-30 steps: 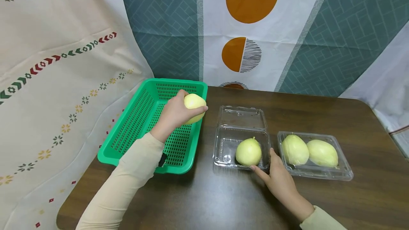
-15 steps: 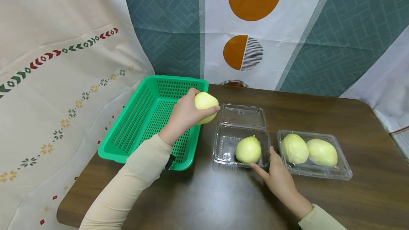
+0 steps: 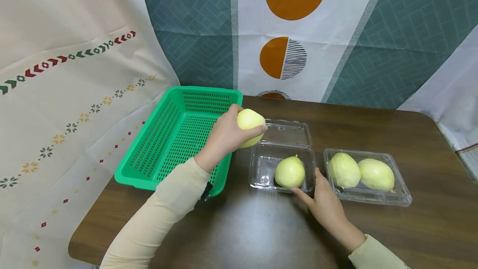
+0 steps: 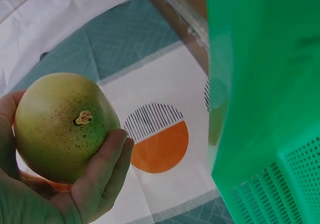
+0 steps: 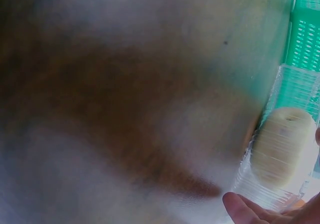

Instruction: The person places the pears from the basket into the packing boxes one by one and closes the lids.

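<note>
In the head view my left hand grips a pale yellow-green melon, raised beside the lid of an open clear plastic clamshell box. The left wrist view shows the fingers and thumb around this melon, its stub of stem facing the camera. One more melon sits in the box's right half. My right hand holds the box by its near right corner, thumb at the front wall and fingers along the right side. In the right wrist view the thumb is by the box wall; the other fingers are mostly cut off.
A green plastic basket stands on the left under my left forearm, with no fruit visible inside. To the right lies another clear box with two melons in it. A patterned cloth hangs behind the brown table.
My left hand has carried the melon to the right, from over the basket to beside the open box's lid. The right hand stays at the box corner.
</note>
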A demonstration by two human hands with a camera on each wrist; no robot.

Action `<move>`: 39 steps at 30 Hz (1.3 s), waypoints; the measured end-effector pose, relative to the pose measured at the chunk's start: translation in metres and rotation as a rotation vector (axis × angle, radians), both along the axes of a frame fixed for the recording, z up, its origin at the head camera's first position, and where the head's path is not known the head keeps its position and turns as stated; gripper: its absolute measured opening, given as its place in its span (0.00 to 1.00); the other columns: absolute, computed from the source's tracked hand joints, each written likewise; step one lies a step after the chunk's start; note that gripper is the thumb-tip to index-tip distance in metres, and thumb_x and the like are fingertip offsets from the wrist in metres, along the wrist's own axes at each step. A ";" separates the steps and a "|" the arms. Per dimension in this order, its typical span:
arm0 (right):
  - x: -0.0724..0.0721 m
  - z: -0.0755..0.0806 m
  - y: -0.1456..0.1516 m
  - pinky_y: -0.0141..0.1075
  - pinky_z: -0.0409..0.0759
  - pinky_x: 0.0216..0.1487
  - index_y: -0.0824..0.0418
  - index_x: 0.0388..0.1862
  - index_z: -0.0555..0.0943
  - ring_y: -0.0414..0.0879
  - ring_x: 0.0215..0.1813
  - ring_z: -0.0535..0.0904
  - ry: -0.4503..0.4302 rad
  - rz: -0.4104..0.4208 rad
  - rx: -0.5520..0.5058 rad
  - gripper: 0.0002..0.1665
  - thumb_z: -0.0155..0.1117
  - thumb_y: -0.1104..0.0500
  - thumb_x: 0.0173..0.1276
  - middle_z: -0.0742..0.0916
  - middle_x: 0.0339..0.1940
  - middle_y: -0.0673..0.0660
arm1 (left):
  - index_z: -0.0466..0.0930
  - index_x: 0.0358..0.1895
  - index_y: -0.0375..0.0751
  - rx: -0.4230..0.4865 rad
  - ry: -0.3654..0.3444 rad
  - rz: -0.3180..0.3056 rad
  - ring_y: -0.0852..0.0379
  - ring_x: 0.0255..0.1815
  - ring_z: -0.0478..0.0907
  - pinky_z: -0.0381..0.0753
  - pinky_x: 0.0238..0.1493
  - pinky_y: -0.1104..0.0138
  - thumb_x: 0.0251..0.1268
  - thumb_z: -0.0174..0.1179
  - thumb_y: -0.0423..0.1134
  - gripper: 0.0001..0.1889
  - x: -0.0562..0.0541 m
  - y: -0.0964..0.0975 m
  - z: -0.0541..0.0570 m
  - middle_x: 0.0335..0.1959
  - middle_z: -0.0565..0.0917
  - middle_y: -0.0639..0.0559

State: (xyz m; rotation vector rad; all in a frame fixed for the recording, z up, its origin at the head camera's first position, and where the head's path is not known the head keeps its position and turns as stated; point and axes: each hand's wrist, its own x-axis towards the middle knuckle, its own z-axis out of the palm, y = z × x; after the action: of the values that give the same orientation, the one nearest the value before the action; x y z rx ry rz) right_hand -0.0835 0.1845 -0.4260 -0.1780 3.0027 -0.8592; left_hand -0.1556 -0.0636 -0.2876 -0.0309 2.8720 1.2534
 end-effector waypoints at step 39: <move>-0.001 0.001 0.000 0.62 0.72 0.54 0.82 0.69 0.50 0.73 0.64 0.65 -0.043 0.019 0.004 0.56 0.59 0.39 0.66 0.64 0.66 0.81 | 0.68 0.58 0.41 0.004 -0.119 -0.005 0.51 0.38 0.77 0.76 0.33 0.63 0.47 0.65 0.63 0.39 0.002 0.038 -0.050 0.44 0.80 0.46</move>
State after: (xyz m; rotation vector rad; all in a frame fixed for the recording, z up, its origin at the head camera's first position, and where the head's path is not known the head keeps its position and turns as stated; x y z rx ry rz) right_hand -0.0840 0.1845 -0.4246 -0.1852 2.9580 -0.8442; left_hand -0.1538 -0.0257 -0.3377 -0.0951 2.7669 1.2121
